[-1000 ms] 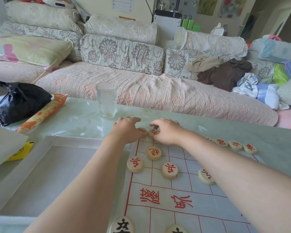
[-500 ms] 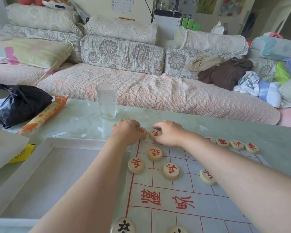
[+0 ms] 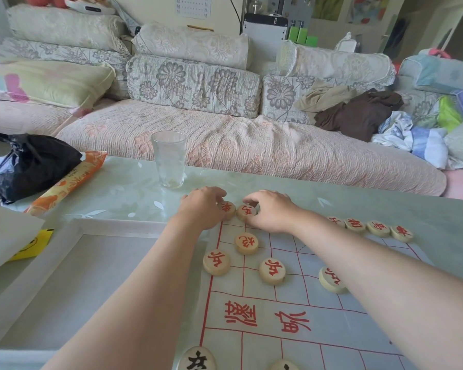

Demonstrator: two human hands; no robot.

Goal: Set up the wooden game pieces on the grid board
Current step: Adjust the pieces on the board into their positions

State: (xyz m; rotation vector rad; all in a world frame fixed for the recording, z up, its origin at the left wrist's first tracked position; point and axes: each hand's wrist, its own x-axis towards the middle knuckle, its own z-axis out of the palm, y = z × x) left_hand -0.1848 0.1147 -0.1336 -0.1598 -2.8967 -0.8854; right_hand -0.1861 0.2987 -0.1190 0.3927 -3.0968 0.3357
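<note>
A thin grid board (image 3: 292, 311) with red lines lies on the table. Round wooden pieces with red characters stand on its far half. My left hand (image 3: 202, 209) pinches the corner piece (image 3: 228, 208) at the board's far left corner. Right beside it, my right hand (image 3: 271, 210) pinches the second piece (image 3: 246, 211) of the back row. Several more red pieces (image 3: 377, 228) line the back row to the right. In front stand a cannon piece (image 3: 246, 243) and three soldier pieces (image 3: 216, 262). Two black-lettered pieces (image 3: 197, 359) show at the bottom edge.
An empty drinking glass (image 3: 169, 159) stands just beyond my hands. A black plastic bag (image 3: 30, 162) and an orange snack packet (image 3: 67, 182) lie at the left. A shallow white box lid (image 3: 72, 263) sits left of the board. A sofa with cushions runs behind the table.
Both hands stayed at the far left corner of the board, their fingers shifting slightly on the two back-row pieces. The other pieces have not moved.
</note>
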